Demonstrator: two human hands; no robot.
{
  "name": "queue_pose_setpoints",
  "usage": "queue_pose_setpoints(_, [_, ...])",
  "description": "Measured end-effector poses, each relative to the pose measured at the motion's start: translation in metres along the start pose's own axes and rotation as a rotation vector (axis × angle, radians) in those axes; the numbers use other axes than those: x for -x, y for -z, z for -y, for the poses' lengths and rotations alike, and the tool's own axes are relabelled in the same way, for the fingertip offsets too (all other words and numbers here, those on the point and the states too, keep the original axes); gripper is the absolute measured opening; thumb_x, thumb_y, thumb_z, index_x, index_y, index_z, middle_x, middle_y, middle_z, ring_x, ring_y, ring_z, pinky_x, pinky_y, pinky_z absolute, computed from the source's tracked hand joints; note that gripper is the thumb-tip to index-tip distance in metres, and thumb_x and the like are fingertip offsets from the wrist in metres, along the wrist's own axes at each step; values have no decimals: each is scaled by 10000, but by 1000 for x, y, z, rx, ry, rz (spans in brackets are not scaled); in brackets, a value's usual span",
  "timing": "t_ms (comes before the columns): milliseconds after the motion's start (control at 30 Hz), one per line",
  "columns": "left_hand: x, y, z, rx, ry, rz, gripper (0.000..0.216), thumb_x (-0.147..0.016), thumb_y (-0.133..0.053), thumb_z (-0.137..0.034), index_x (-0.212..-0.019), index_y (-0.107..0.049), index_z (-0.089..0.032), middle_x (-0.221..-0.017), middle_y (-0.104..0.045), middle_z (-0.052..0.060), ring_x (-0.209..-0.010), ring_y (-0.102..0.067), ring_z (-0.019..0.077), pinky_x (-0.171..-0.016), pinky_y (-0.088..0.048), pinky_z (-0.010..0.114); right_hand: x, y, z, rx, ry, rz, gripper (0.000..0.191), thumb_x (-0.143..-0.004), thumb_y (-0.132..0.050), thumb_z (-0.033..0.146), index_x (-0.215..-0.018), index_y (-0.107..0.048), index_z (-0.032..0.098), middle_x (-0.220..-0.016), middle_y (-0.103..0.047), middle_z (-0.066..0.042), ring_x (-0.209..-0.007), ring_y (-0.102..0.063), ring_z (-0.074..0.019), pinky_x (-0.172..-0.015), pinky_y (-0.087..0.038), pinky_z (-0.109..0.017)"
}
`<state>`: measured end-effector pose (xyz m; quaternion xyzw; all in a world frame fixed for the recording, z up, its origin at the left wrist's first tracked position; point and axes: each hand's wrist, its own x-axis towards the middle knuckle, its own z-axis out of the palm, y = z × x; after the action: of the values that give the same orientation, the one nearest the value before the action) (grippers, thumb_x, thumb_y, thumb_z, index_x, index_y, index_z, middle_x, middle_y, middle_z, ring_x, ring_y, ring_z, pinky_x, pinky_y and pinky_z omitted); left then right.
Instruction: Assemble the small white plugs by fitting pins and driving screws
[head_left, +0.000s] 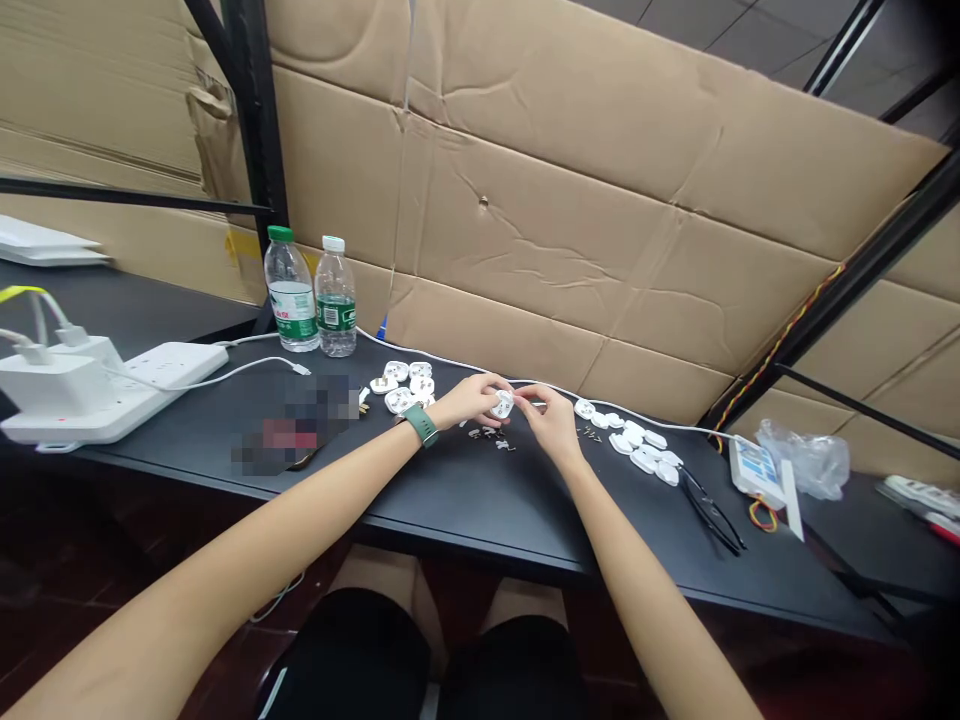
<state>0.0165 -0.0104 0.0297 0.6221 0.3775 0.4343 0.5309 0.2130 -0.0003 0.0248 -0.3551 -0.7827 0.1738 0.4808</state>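
My left hand (pixel 480 397) is closed on a small, rounded white plug housing (pixel 502 404) with metal bits showing inside, held just over the table. My right hand (pixel 550 415) is at the housing's right side with thumb and forefinger pinched together; whatever is between the fingertips is too small to make out. Beneath the hands lie small loose metal pieces (pixel 501 443). Several similar white housings with metal inside (pixel 400 399) are grouped left of my left hand. To the right of my right hand sit plain white covers (pixel 643 458) and a few thin metal pins (pixel 592 434).
Two plastic bottles (pixel 291 300) stand at the back left, near a white power strip (pixel 161 380) with a cable. Black-framed glasses (pixel 709 512) lie right of the covers, before a white box (pixel 756 470) and a clear plastic bag (pixel 810 460). Cardboard (pixel 525 200) walls the back.
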Motion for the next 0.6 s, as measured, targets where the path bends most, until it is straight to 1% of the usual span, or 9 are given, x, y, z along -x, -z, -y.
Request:
queue_pose_setpoints(200, [2,1,0,4,-15,44,376,-801,-732,-296,-1141,-632,-168,-909,-744,93,-877,-758,251,-769,-637,355,0,0,0,50,60,1,182,-888,-627,373,-879,-732,224,-910,-741,-64,-795,-655,-215,-621,-475,-313])
queue_pose_setpoints(367, [3,-1,-2,-6,-15,55,398,-805,-757,-349,-1129,-641,-151,-914,-743,109,-882,-760,256,-787,-634,374,0,-1,1,45,75,8,176,-889,-633,367,-875,-732,223,-886,-731,-56,-755,-639,-201,-609,-460,-308])
queue_pose_setpoints(600, [3,-2,-1,0,-29,84,456,-798,-779,-441,-1123,-652,-147,-963,-744,124,-901,-757,259,-770,-638,351,0,-1,0,100,78,17,205,-895,-633,398,-865,-730,220,-873,-730,-59,-750,-636,-204,-632,-459,-315])
